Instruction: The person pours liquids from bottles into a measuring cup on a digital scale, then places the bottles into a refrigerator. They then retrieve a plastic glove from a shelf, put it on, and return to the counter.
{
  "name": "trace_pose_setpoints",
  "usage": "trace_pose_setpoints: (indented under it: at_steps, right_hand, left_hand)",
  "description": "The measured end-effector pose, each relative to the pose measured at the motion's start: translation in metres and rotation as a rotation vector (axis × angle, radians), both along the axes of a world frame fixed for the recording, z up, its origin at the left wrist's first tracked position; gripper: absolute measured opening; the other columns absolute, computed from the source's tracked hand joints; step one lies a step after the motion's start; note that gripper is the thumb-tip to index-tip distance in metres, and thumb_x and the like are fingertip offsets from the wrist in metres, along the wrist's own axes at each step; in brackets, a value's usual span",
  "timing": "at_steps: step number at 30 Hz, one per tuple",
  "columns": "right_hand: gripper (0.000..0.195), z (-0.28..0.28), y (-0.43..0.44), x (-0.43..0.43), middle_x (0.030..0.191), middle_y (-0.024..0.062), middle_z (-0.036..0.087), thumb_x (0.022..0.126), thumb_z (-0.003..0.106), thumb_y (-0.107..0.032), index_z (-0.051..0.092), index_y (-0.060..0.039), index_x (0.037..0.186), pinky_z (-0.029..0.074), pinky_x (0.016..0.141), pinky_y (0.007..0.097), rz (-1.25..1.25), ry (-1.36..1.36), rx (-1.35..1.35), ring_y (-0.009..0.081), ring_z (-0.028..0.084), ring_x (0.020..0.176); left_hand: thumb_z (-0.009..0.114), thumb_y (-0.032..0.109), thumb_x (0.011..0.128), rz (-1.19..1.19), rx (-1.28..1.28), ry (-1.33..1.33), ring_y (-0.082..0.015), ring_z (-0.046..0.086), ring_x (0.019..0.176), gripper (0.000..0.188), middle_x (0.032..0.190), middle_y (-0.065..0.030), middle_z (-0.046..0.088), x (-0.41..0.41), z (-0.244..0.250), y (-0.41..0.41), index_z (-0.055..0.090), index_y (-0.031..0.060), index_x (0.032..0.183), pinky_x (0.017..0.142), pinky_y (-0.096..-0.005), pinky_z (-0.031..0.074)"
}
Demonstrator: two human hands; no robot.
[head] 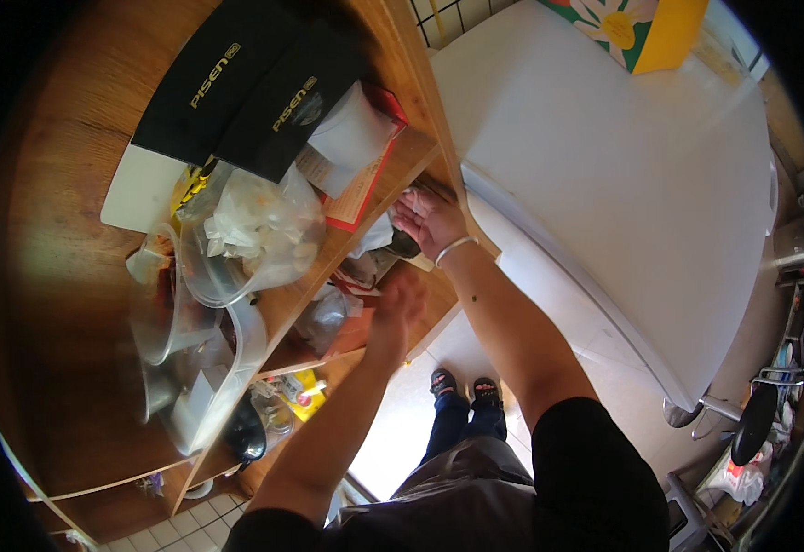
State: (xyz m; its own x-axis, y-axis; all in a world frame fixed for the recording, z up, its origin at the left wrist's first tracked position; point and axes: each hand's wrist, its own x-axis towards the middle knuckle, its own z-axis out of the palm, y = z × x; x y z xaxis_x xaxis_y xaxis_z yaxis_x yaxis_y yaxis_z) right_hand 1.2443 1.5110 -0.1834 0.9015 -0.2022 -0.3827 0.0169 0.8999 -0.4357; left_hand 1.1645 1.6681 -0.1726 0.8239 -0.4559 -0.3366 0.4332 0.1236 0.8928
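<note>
My right hand point(431, 219), with a pale bangle at the wrist, reaches into a lower compartment of the wooden shelf unit point(412, 152). Its fingers are curled near a small whitish item; whether they hold it is unclear. Below it, my left hand point(400, 303) is blurred by motion, fingers extended and nothing visible in them. Close by in that compartment lie a crumpled clear plastic bag point(328, 319), a white item point(374, 237) and dark, partly hidden things. An orange-red flat item point(352, 332) sits beneath the left hand.
Above stand black PISEN boxes point(257, 90), a white roll point(352, 131), a filled plastic bag point(264, 221) and clear plastic containers point(160, 310). A white table point(602, 172) borders the unit, with a floral box point(650, 31) on it. Lower down is a yellow packet point(305, 397).
</note>
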Motion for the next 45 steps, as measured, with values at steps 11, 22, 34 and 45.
trace_pose_setpoints:
  at_steps: [11, 22, 34, 45]
  right_hand:
    - [0.010, -0.011, -0.004, -0.084, 0.095, 0.0061, 0.057, 0.086, 0.051, -0.014, 0.054, -0.0053, 0.090, 0.048, 0.082, 0.0333, -0.143, 0.020, -0.171, 0.0187, 0.056, 0.094]
    - [0.033, 0.019, -0.036, -0.220, 0.117, 0.0112, 0.057, 0.090, 0.036, -0.028, 0.061, -0.0078, 0.096, 0.038, 0.096, 0.0420, -0.191, -0.599, 0.374, 0.0221, 0.051, 0.109]
    - [0.060, 0.131, -0.029, -0.381, 0.128, 0.0126, 0.047, 0.084, 0.044, -0.051, 0.044, -0.0104, 0.127, 0.035, 0.097, 0.0476, -0.205, -0.431, 0.109, 0.0303, 0.043, 0.120]
    - [0.034, 0.166, 0.022, -0.636, 0.108, 0.0063, 0.059, 0.087, 0.047, -0.028, 0.051, -0.0080, 0.114, 0.050, 0.080, 0.0357, -0.991, -0.052, -0.194, 0.0210, 0.058, 0.095]
  left_hand:
    - [0.046, 0.021, 0.089, 0.110, 0.423, -0.073, -0.0145, 0.054, 0.085, 0.014, 0.094, -0.0044, 0.058, 0.144, -0.035, -0.074, 0.055, 0.0145, 0.097, 0.061, -0.0247, 0.046]
    - [0.044, 0.041, 0.087, 0.261, 0.915, -0.368, -0.0263, 0.052, 0.106, 0.043, 0.114, -0.0142, 0.054, 0.212, -0.059, -0.090, 0.049, 0.0116, 0.119, 0.087, -0.0358, 0.042]
    - [0.045, 0.045, 0.089, -0.998, -0.058, 0.297, -0.0270, 0.044, 0.118, 0.053, 0.128, -0.0124, 0.046, -0.107, 0.074, -0.082, 0.041, 0.0104, 0.128, 0.097, -0.0483, 0.033]
    - [0.039, 0.029, 0.091, -1.584, -0.315, 0.938, -0.0224, 0.056, 0.105, 0.038, 0.116, -0.0079, 0.057, -0.296, 0.129, -0.159, 0.050, 0.0054, 0.118, 0.093, -0.0415, 0.044]
